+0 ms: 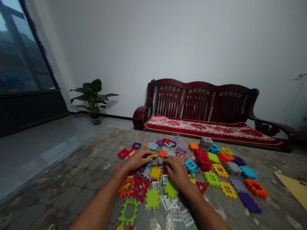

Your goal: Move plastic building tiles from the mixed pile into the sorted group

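My left hand (141, 158) reaches over a heap of toothed plastic building pieces, its thumb and fingers pinching a thin yellow interlocking piece (153, 156) seen edge-on. My right hand (175, 168) rests across the right side of the same heap with its fingers curled down; whatever they grip is hidden. Between the hands lie an orange square piece (162, 153) and several grey ones. Nearer me are a yellow square piece (155, 173), a lime green square (153, 198) and a lime green frame (129, 210). White window lattices (176, 213) lie below my right hand.
Sorted stacks stand to the right, among them red pieces (203, 159), grey pieces (206, 143) and a purple stack (250, 203). A yellow board (292, 190) lies at the far right. Beyond the patterned tabletop (79, 179) are a wooden sofa (199, 102) and a potted plant (93, 95).
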`<move>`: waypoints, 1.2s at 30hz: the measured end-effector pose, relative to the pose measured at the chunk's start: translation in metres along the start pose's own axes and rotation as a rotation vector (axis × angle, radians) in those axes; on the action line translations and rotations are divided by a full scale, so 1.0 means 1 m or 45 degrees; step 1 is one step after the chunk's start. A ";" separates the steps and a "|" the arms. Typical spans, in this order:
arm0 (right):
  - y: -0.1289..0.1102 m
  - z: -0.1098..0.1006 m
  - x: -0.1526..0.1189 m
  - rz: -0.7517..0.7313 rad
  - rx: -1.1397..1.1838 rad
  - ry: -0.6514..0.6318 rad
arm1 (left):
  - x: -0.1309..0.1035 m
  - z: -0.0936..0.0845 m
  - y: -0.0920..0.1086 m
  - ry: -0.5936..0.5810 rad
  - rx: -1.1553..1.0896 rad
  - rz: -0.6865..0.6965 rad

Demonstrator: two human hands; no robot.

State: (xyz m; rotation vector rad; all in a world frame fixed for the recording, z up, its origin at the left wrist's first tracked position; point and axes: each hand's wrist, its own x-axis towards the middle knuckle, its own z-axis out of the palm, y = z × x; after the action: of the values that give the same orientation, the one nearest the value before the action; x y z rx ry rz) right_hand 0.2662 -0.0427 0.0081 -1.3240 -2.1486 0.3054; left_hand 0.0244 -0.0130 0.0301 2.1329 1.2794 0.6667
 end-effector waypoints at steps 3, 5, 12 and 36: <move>0.001 0.000 0.000 -0.006 0.009 0.000 | 0.003 0.000 -0.006 0.154 -0.073 -0.043; 0.001 0.001 0.000 -0.007 0.011 -0.001 | 0.004 0.001 -0.011 0.248 -0.168 -0.100; 0.003 0.002 0.001 -0.002 0.021 -0.004 | 0.009 0.003 -0.022 0.442 -0.302 -0.299; 0.001 0.004 0.000 -0.029 -0.019 0.013 | 0.008 0.002 -0.021 0.515 -0.254 -0.381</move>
State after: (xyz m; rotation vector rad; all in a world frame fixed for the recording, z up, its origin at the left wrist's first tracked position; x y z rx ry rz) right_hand 0.2651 -0.0419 0.0041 -1.3055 -2.1596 0.2735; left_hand 0.0161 0.0019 0.0154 1.6515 1.6241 1.0785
